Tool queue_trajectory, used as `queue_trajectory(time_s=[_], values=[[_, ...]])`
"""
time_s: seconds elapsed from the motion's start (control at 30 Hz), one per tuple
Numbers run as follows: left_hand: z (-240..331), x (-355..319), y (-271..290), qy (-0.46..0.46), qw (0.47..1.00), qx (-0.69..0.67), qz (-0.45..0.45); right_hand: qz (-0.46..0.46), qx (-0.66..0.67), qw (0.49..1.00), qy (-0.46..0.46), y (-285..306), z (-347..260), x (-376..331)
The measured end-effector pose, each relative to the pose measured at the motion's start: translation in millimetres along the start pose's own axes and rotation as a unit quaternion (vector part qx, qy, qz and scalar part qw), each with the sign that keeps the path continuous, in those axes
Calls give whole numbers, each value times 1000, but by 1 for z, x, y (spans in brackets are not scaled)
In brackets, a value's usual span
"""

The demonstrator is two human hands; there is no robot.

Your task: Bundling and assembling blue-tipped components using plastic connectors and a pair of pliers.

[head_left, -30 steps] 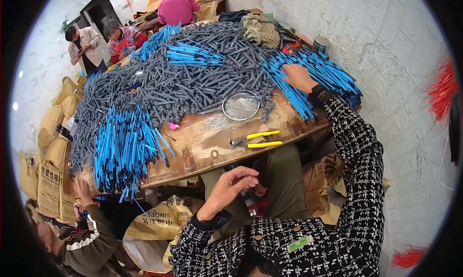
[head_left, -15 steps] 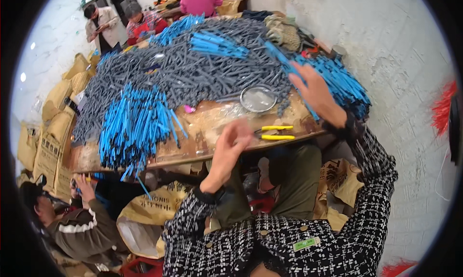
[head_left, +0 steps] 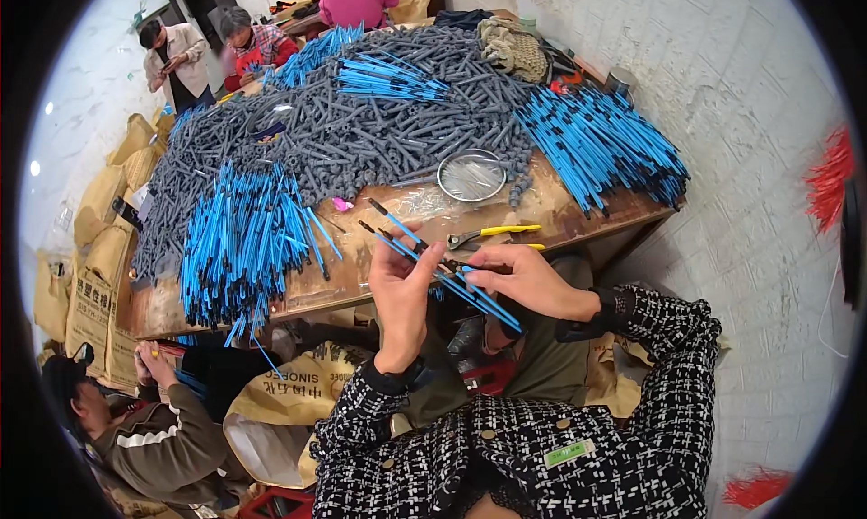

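Note:
Several thin blue rods with black ends (head_left: 502,315) lie slantwise across both my hands, over the table's front edge. My left hand (head_left: 400,289) is closed round them at their upper part. From the other side, my right hand (head_left: 524,280) pinches the same rods near their middle with thumb and fingers. Just beyond my right hand, pliers with yellow handles (head_left: 508,231) lie on the wooden tabletop (head_left: 361,239). A round, shallow dish with clear thin pieces in it (head_left: 471,176) sits behind them.
Blue rods are heaped at the left front (head_left: 239,239) and at the right (head_left: 601,149). A large mound of grey tubular pieces (head_left: 388,144) covers the table's middle and back. Paper sacks (head_left: 293,383) stand below the edge. A co-worker (head_left: 153,429) sits at the left.
My right hand has come back from the right-hand pile toward my left hand. The left hand, empty before, now holds blue rods together with the right.

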State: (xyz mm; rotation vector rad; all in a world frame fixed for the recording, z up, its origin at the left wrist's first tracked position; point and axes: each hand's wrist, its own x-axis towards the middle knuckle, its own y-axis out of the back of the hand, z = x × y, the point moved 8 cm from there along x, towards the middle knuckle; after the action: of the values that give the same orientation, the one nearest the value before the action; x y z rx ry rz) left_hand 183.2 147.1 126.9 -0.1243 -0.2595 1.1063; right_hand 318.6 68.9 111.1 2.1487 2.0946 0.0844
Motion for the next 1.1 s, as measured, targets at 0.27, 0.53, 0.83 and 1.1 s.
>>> queue_trajectory(time_s=[0.27,0.53,0.83,1.1], values=[[-53,14,-30,195,933,-290,-88,35,-280,950,135,73,15,29],[-86,49,-22,203,912,-289,-208,305,-576,759,3,322,41,112],[-60,14,-44,276,909,-244,-195,342,-410,839,108,349,23,108],[-55,-6,-22,260,928,-154,-220,334,-648,682,60,324,45,129]])
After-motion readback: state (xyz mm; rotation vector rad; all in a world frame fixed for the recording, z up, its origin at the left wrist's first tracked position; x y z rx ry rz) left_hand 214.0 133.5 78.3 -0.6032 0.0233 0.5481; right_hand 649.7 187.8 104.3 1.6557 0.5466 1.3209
